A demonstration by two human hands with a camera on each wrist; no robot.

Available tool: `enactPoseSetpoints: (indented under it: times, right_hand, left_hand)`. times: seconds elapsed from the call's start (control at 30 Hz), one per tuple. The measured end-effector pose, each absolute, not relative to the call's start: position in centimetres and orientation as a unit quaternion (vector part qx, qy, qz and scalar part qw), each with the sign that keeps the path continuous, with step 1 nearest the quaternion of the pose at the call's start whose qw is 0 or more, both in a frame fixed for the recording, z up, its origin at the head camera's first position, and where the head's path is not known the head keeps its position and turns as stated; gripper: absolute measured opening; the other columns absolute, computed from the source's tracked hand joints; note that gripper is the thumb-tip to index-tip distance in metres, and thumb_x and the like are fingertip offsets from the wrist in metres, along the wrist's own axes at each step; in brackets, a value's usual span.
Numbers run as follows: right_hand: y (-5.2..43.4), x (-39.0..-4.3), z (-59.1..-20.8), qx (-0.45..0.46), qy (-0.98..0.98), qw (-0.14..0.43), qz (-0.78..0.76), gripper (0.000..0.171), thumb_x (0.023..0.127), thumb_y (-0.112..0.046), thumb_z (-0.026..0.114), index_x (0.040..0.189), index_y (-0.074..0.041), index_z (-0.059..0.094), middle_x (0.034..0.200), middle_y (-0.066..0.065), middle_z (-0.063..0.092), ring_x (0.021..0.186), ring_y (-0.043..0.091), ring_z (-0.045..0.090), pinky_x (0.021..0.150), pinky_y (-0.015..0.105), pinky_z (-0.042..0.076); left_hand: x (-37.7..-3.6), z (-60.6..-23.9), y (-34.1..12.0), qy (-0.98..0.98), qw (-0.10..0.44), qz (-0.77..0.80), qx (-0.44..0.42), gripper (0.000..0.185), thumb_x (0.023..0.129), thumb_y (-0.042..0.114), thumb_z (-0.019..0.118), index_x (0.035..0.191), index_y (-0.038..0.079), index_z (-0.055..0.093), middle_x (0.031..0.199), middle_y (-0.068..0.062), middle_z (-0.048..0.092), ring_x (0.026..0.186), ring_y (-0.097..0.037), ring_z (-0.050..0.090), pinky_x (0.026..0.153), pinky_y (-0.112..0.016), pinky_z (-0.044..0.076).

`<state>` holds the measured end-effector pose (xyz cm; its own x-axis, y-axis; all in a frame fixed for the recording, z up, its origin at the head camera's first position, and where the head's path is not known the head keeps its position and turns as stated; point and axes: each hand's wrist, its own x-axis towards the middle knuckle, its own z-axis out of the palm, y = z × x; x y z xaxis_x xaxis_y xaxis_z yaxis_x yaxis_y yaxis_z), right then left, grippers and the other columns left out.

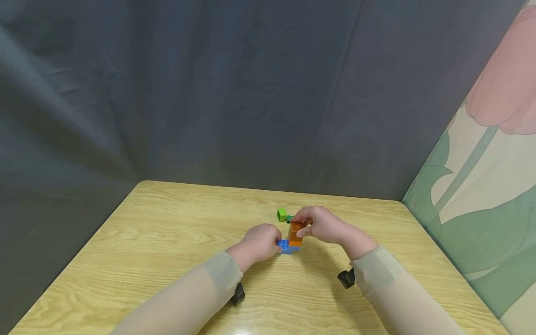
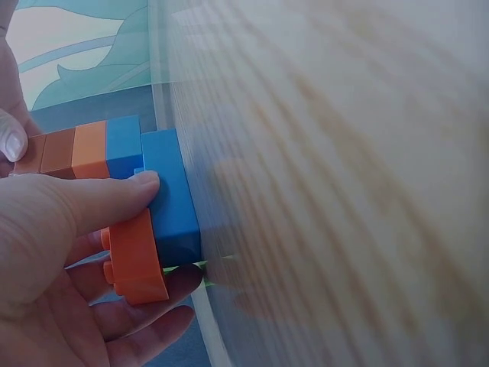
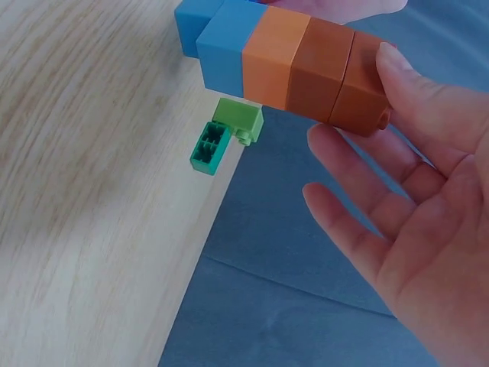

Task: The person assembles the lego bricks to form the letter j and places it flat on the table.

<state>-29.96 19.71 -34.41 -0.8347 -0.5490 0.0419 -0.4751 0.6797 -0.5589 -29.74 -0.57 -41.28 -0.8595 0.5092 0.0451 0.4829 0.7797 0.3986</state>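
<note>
A toy-brick build stands on the table, its column rising from one end of a long blue brick (image 2: 174, 214). Upward, the column has a blue brick (image 3: 228, 50), an orange brick (image 3: 273, 53) and two brown bricks (image 3: 319, 70). A separate orange brick (image 2: 137, 256) sits at the other end of the long blue one. My left hand (image 1: 260, 241) holds that low end, thumb along the blue side and fingers behind the orange brick. With thumb and fingers, my right hand (image 1: 324, 225) pinches the top brown brick (image 3: 361, 88).
Behind the build, a light green brick (image 1: 282, 214) and a dark green brick (image 3: 210, 147) lie close together on the wooden table (image 1: 188, 218). A dark curtain (image 1: 251, 102) hangs past the far edge. To the right is a flower-patterned wall (image 1: 490, 153).
</note>
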Motion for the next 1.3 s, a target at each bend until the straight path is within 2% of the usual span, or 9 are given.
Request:
enactPoseSetpoints:
  times: [0.1,0.3,0.43,0.57,0.73,1.0,1.3]
  right_hand:
    - [19.8,-30.3,-34.4,-0.297,0.910,0.066,-0.280,0.031,0.084,-0.004,0.077,0.114,-0.002,0.072,0.101,0.000,0.066,0.089,0.019,0.063,0.081,0.037,0.052]
    - [20.7,-31.2,-33.9,-0.339,0.883,0.104,-0.308,0.030,0.085,-0.007,0.077,0.114,0.000,0.071,0.105,0.006,0.068,0.090,0.020,0.065,0.079,0.033,0.053]
    - [21.1,-31.8,-33.6,-0.346,0.876,0.121,-0.314,0.021,0.095,-0.009,0.065,0.114,-0.001,0.072,0.108,0.007,0.068,0.095,0.020,0.064,0.083,0.036,0.052]
    - [21.1,-32.3,-33.8,-0.344,0.874,0.126,-0.320,0.022,0.100,-0.003,0.055,0.114,-0.002,0.072,0.110,0.009,0.069,0.099,0.021,0.063,0.086,0.038,0.051]
    - [21.0,-32.6,-34.0,-0.329,0.879,0.111,-0.328,0.018,0.099,-0.001,0.057,0.107,-0.001,0.073,0.104,0.007,0.070,0.094,0.020,0.064,0.083,0.039,0.052]
    - [20.2,-34.1,-34.9,-0.254,0.921,0.038,-0.293,0.011,0.092,-0.006,0.069,0.103,-0.004,0.072,0.095,0.004,0.067,0.080,0.018,0.060,0.072,0.035,0.051]
    - [19.1,-36.6,-36.0,-0.224,0.942,0.042,-0.247,0.018,0.088,-0.008,0.074,0.104,-0.001,0.072,0.094,0.004,0.066,0.083,0.021,0.060,0.076,0.038,0.051]
  left_hand:
    - [-29.8,-41.3,-0.6,0.943,0.033,0.203,0.261,0.011,0.087,0.022,0.078,0.090,0.011,0.076,0.079,0.009,0.062,0.068,-0.011,0.053,0.067,-0.028,0.045]
    - [-29.7,-41.0,-0.4,0.942,0.037,0.208,0.261,0.012,0.087,0.022,0.077,0.093,0.011,0.076,0.083,0.008,0.064,0.071,-0.010,0.053,0.070,-0.028,0.046]
    - [-29.6,-40.8,-0.4,0.940,0.029,0.210,0.267,0.012,0.087,0.021,0.078,0.091,0.011,0.076,0.082,0.008,0.064,0.070,-0.011,0.053,0.068,-0.027,0.045]
    - [-29.8,-41.0,-0.5,0.940,0.023,0.208,0.268,0.011,0.086,0.022,0.079,0.091,0.012,0.076,0.083,0.008,0.064,0.070,-0.010,0.052,0.068,-0.027,0.045]
    - [-29.9,-41.1,-0.6,0.942,0.028,0.202,0.267,0.013,0.086,0.023,0.078,0.093,0.012,0.076,0.085,0.008,0.064,0.072,-0.010,0.053,0.070,-0.027,0.046]
    - [-29.8,-40.9,-0.8,0.944,0.042,0.198,0.259,0.014,0.087,0.023,0.078,0.095,0.012,0.076,0.087,0.007,0.065,0.074,-0.010,0.053,0.073,-0.029,0.047]
    - [-29.9,-40.8,-0.6,0.945,0.042,0.195,0.260,0.013,0.088,0.023,0.077,0.096,0.012,0.076,0.089,0.007,0.065,0.076,-0.009,0.053,0.073,-0.029,0.047]
